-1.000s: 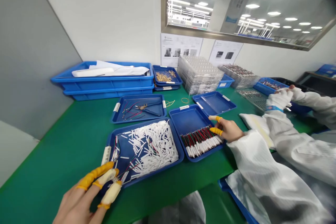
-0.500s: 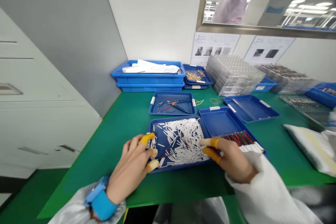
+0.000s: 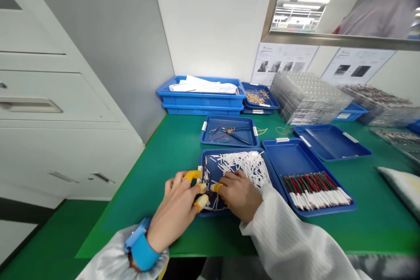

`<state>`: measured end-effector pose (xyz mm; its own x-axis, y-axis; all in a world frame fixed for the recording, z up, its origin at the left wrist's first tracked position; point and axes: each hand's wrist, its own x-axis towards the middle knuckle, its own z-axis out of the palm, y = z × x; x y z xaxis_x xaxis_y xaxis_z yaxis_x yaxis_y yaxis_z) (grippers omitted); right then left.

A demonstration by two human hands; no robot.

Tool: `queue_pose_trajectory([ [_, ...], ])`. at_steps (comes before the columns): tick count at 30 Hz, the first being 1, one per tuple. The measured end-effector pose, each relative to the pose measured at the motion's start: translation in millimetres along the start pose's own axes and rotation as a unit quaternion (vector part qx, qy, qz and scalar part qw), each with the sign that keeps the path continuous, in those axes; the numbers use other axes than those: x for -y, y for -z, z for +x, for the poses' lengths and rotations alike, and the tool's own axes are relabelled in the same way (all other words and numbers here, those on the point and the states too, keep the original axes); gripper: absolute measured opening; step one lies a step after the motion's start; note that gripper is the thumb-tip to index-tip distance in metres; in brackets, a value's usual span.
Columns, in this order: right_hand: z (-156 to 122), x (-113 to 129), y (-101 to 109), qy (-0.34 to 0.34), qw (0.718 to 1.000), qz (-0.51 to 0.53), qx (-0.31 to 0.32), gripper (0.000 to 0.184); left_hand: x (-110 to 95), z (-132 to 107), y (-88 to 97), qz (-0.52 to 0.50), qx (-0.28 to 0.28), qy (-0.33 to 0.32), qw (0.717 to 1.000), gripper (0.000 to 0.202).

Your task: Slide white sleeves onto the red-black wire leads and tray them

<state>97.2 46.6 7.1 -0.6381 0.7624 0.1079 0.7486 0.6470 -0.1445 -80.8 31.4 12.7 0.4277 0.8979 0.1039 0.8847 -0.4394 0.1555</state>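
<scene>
My left hand (image 3: 179, 203), wearing yellow and cream finger cots and a blue wristband, is closed at the left edge of a blue tray (image 3: 277, 183). Thin dark and red wires (image 3: 206, 170) show at its fingertips. Close beside those fingertips, my right hand (image 3: 241, 194) is pinched over the same tray; what it grips is hidden. Many short white tubes (image 3: 251, 166) lie loose in this tray. To the right, another tray (image 3: 278, 153) carries a row of red and green wires (image 3: 316, 182) with white sleeved ends (image 3: 321, 200).
Behind stands a small tray (image 3: 210, 140) with cutting pliers (image 3: 238, 135) and loose wires. Stacked blue bins (image 3: 203, 107), a tray of brass-coloured parts (image 3: 257, 98) and clear plastic trays (image 3: 305, 100) line the back. A shallow blue tray (image 3: 334, 140) lies right; a grey cabinet wall (image 3: 108, 30) borders the left.
My right hand has moved left from the pile of white tubes to my left fingertips. The view has shifted left, uncovering the row of wires in the right tray.
</scene>
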Motion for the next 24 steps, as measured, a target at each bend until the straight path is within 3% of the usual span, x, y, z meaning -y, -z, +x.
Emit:
queue_pose_trajectory([
  [6,-15,-9,14,-0.018,0.999,0.030,-0.012,0.018,-14,5,3.8,-0.003,-0.010,-0.004,1.000,0.021],
  [11,-30,-19,16,-0.035,0.994,0.092,-0.055,0.031,-24,5,7.3,0.016,-0.042,-0.028,0.999,0.027],
  [15,-37,-27,15,-0.043,0.983,0.150,-0.100,0.029,-29,11,4.2,-0.053,-0.009,-0.067,0.996,0.026],
  [19,-43,-42,13,-0.065,0.970,0.201,-0.123,0.025,-29,16,5.0,-0.071,-0.015,-0.055,0.996,0.022],
  [24,-55,-56,13,-0.105,0.946,0.268,-0.148,0.022,-25,11,11.3,-0.093,-0.021,-0.032,0.995,0.032],
])
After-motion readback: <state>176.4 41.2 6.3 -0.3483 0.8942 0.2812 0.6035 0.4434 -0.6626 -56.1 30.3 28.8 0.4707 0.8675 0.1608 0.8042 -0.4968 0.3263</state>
